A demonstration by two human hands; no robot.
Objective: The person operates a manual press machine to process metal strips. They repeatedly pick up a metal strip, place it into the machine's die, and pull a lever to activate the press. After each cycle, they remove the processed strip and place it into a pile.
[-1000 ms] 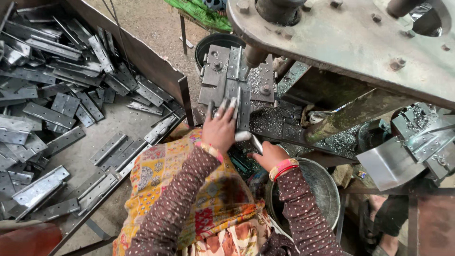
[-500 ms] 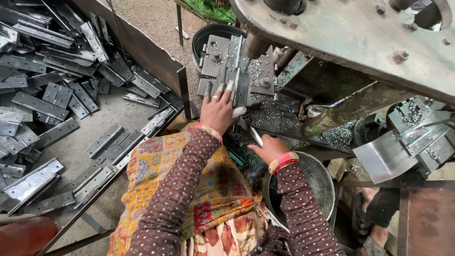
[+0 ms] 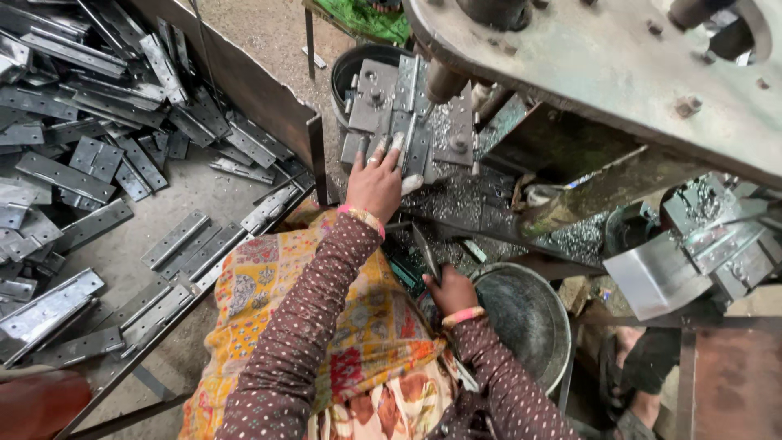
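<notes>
Overhead, the heavy grey press frame (image 3: 603,73) filled the top right, its upper part cut off by the picture's edge. Left of it lay a wide heap of steel hinge plates (image 3: 90,155), running out of view. Below the press sat a round metal basin (image 3: 525,326), partly hidden by the right sleeve. On the press bed stood the bolted die block (image 3: 407,114), ringed by metal shavings. The left hand (image 3: 376,183) lay spread flat, fingers pressing a hinge piece (image 3: 411,143) against that block. The right hand (image 3: 452,292) was clenched round a thin dark metal strip (image 3: 427,254) near the lap; its fingertips could not be made out.
</notes>
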